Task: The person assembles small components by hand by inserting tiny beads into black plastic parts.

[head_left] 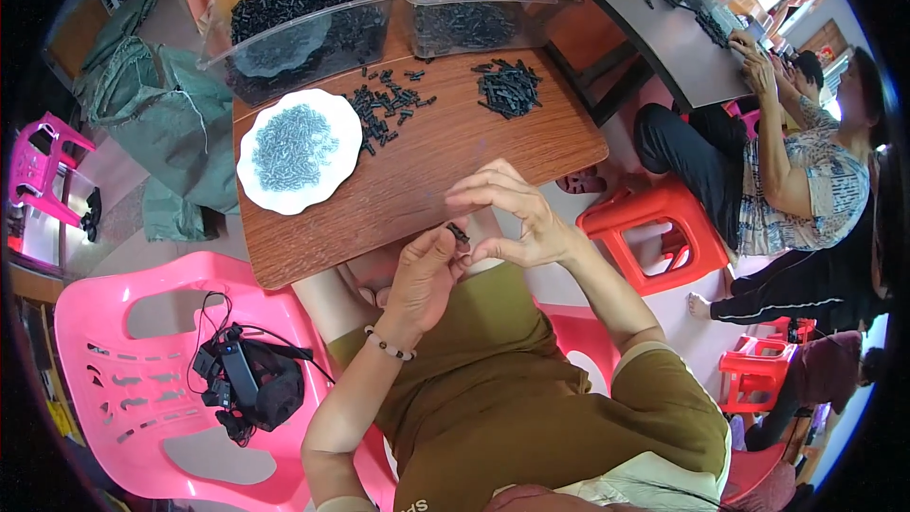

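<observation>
My left hand (424,273), with a beaded bracelet at its wrist, pinches a small black plastic piece (457,232) between thumb and fingers, just off the table's near edge. Beside it my right hand (524,218) is raised with fingers and thumb apart; its thumb tip comes close to the left fingertips, and whether they touch I cannot tell. On the brown wooden table (427,175) sits a white scalloped plate (349,123) heaped with small clear pieces (292,147). Loose short black pieces (381,112) lie right of the plate. Farther right is a pile of longer black pieces (509,88).
Two clear plastic bins of black pieces, a left bin (223,55) and a right bin (507,0), stand along the far side. A pink chair (104,308) holding black cables and a pouch is at left. A red stool (654,232) and a seated co-worker (806,180) are at right.
</observation>
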Demonstrator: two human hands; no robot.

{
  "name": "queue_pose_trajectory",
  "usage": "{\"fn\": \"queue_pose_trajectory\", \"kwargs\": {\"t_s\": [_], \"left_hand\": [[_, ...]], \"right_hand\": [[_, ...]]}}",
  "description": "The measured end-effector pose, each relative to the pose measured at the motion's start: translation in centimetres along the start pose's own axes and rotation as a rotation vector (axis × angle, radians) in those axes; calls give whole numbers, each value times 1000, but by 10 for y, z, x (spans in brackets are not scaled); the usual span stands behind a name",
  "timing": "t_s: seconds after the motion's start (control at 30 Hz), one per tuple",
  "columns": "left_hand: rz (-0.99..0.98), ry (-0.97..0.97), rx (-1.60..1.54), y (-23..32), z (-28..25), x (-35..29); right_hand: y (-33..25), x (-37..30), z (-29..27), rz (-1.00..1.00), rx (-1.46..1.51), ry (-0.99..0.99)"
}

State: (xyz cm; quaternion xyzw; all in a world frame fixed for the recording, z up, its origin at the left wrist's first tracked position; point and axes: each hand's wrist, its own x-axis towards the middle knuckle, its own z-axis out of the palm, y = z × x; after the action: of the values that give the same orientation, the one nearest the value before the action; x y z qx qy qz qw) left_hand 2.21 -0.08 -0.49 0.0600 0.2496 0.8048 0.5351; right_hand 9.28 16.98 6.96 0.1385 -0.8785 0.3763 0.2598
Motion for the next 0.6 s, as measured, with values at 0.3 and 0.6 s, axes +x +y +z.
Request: {"fn": "queue_pose_trajectory", "kwargs": {"t_s": [0.3,0.6], "left_hand": [[-37,-157,-40,-3,0,1],[-73,-135,-56,-6,-5,3]], "right_hand": [[3,-8,5,14,156,-123],[-2,-5,6,-18,87,-96]]}}
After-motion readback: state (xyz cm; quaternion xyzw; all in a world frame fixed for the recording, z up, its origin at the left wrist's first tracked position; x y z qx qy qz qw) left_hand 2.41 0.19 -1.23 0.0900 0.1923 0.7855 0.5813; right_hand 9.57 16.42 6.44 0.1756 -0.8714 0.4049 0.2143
